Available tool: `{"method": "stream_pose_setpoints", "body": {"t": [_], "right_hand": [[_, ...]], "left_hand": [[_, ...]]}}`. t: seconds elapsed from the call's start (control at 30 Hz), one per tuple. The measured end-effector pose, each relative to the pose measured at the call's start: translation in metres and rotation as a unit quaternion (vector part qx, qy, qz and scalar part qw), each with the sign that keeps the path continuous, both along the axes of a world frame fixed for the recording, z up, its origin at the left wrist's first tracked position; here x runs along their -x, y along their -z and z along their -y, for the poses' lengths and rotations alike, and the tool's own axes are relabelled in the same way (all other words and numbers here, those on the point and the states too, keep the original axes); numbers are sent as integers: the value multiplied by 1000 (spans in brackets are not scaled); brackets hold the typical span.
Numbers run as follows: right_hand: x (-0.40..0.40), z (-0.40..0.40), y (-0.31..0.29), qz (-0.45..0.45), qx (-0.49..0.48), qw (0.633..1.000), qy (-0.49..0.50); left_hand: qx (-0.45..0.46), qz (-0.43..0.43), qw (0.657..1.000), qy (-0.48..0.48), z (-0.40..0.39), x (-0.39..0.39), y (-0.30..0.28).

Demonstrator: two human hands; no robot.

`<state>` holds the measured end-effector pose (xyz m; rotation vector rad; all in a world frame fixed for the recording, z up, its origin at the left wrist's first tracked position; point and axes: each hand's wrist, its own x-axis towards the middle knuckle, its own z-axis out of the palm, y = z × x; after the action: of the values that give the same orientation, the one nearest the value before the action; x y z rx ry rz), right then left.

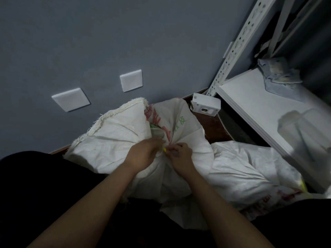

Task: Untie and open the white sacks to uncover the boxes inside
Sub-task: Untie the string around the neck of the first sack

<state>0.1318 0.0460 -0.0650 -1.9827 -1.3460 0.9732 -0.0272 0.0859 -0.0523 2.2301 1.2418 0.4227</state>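
Woven white sack (116, 133) (crinkled, gathered): left hand (143, 154) and right hand (179, 154) pinch its neck.

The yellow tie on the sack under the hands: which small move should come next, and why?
Probably pull the yellow tie loose with the right hand, while the left hand steadies the gathered neck. Both hands meet at the bunched mouth of the white sack, which looks tied; no box shows yet.

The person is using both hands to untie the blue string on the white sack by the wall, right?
Nearly. The string is yellow, not blue, as the head view shows. The rest holds: the left hand and right hand both work at the gathered neck of the white sack by the wall.
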Motion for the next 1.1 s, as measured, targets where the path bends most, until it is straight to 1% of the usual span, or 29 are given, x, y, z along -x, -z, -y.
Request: {"method": "stream_pose_setpoints", "body": {"t": [0.07,0.1,0.13,0.17,0.23,0.3,0.33,0.4,0.47,0.57,0.63,0.73,0.83,0.93,1.0,1.1], "right_hand": [[-5,3,-5,-24,-4,1000,-14],[-7,6,-9,-54,-10,998,-20],[-8,9,-14,-85,-14,996,-21],[-10,12,-19,-112,-18,993,-16],[-12,18,-30,-173,-29,984,26],[-19,24,-42,-249,-49,961,113],[-25,27,-50,-286,-68,942,161],[-44,34,-64,-341,-110,902,241],[-71,42,-82,-378,-156,864,294],[-119,55,-112,-415,-213,819,333],[-156,63,-130,-405,-234,806,362],[-218,71,-151,-355,-262,806,396],[-287,69,-166,-294,-285,807,426],[-356,65,-166,-208,-276,826,446],[-401,60,-153,-136,-256,845,450],[-458,52,-125,-56,-236,856,456]], "left_hand": [[22,-60,998,30,-11,-9,-11],[36,-102,994,25,-15,-12,-13],[41,-133,990,4,-20,-15,-13],[50,-140,988,-32,-25,-18,-13],[55,-113,987,-102,-30,-20,-15],[9,-93,988,-124,-30,-25,-20],[-26,-77,990,-119,-29,-29,-24],[-72,-19,993,-97,-24,-42,-40],[-80,32,994,-64,-19,-60,-58],[-56,62,996,-26,-13,-103,-84],[-39,80,996,-3,-10,-141,-100],[-27,88,995,42,-5,-208,-122],[7,100,992,72,-3,-276,-141],[27,100,990,92,-4,-343,-150],[23,98,990,97,-8,-386,-150],[18,83,992,98,-15,-442,-141]]}}
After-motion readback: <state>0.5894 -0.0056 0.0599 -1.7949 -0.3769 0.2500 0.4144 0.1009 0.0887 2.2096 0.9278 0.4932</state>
